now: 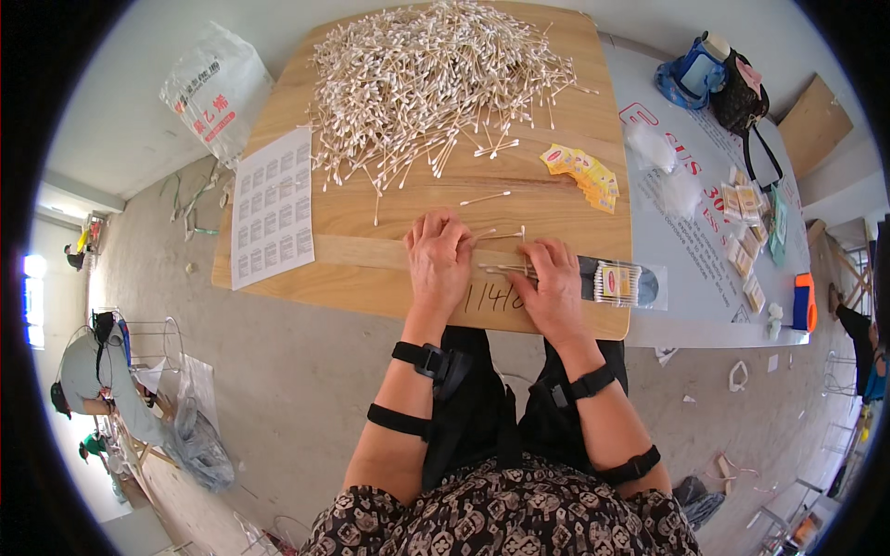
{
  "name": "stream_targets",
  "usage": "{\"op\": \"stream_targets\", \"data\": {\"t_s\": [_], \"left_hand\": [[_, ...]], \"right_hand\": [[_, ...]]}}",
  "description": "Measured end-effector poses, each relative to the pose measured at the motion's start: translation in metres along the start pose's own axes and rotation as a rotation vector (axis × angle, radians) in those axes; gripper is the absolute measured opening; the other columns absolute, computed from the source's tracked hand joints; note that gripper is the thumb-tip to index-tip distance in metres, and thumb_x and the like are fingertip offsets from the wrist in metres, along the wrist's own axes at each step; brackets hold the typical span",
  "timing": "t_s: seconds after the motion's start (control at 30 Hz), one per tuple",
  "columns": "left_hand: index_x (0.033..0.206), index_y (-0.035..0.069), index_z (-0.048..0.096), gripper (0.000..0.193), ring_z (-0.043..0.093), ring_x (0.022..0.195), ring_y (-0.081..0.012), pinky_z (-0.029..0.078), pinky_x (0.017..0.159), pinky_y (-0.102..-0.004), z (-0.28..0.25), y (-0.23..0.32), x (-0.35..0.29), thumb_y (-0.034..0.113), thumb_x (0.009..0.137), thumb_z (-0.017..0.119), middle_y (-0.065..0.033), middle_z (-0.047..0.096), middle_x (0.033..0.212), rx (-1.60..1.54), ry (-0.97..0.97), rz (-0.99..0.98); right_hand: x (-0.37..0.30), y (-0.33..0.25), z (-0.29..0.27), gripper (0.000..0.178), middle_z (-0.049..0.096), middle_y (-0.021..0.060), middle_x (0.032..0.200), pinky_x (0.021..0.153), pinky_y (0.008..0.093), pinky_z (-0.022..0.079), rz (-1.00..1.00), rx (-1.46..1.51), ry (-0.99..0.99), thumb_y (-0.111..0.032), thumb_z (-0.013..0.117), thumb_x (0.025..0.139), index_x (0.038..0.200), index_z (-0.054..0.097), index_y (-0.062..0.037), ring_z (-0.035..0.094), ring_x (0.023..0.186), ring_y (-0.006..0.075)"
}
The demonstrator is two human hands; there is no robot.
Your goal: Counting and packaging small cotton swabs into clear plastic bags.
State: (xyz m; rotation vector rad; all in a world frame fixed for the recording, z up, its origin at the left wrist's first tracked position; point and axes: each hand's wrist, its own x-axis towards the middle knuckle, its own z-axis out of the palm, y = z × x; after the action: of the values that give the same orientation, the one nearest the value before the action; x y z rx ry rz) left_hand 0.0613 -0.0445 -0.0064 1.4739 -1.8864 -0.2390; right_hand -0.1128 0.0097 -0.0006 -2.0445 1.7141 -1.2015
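My left hand (438, 259) is closed near the front of the wooden table (389, 250), its fingertips pinching the end of a cotton swab (501, 234). To its right, my right hand (556, 287) curls over several cotton swabs (501, 269) whose tips stick out toward the left. Beside the right hand lies a clear packet (616, 283) of cotton swabs with a yellow label and a dark backing. One loose swab (486, 197) rests beyond my hands. A large heap of cotton swabs (436, 83) covers the far part of the table.
Yellow cards (582, 174) lie fanned at the table's right. A printed white sheet (273, 208) is at the left edge. On the grey surface to the right are small packs (742, 204), bags (691, 74) and an orange-and-blue object (804, 302). Other people (111, 371) are farther off.
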Motion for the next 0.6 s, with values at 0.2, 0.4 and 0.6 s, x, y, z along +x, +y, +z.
{"op": "stream_targets", "data": {"t_s": [0.2, 0.4, 0.6], "left_hand": [[0.080, 0.008, 0.065, 0.013, 0.055, 0.101, -0.0291, 0.040, 0.086, -0.0411, -0.002, 0.002, 0.001, 0.003, 0.071, 0.071, -0.0041, 0.062, 0.098, -0.060, -0.031, 0.003], [0.081, 0.009, 0.060, 0.013, 0.054, 0.094, -0.0306, 0.040, 0.081, -0.0423, 0.005, -0.007, 0.001, 0.002, 0.073, 0.069, -0.0041, 0.060, 0.089, -0.084, 0.056, 0.004], [0.083, 0.010, 0.061, 0.013, 0.053, 0.093, -0.0299, 0.040, 0.082, -0.0422, 0.010, -0.002, 0.006, 0.004, 0.075, 0.069, -0.0041, 0.061, 0.089, -0.102, 0.085, -0.147]], "right_hand": [[0.017, 0.005, 0.015, 0.056, 0.057, 0.0169, 0.108, 0.088, 0.0457, 0.043, 0.164, 0.017, -0.030, -0.016, 0.078, 0.074, 0.122, 0.052, -0.0020, 0.053, 0.101, 0.0376], [0.020, 0.006, 0.011, 0.063, 0.056, 0.0169, 0.109, 0.087, 0.0466, 0.043, 0.017, -0.046, 0.001, -0.018, 0.081, 0.071, 0.123, 0.050, -0.0021, 0.052, 0.102, 0.0388], [0.018, 0.007, 0.006, 0.038, 0.055, 0.0155, 0.102, 0.082, 0.0485, 0.045, 0.164, -0.054, -0.033, -0.018, 0.078, 0.073, 0.101, 0.058, -0.0019, 0.053, 0.101, 0.0376]]}}
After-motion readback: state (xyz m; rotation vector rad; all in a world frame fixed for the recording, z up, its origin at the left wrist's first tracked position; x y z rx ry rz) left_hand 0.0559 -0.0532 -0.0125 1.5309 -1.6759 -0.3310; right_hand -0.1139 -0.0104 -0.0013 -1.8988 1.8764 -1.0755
